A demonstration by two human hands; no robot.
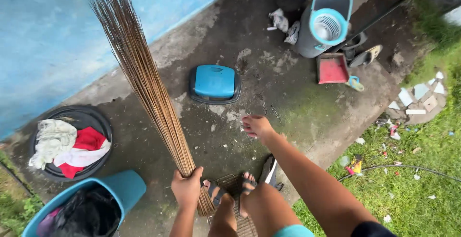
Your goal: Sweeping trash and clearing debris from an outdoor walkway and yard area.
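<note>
Nearest is the right arm, reaching out; its right hand (256, 125) is loosely curled, holding nothing, above the wet concrete floor (288, 102). Left hand (187, 187) is closed tight around the stick broom (144, 78), near its bound end, bristles fanning up toward the blue wall (43, 40). Beyond lies a blue lid (214, 82). At left, a black basin (91, 118) holds cloths.

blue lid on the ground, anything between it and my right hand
In the head view, only bare stained concrete lies between the blue lid and the empty right hand; the left hand grips the stick broom.
</note>
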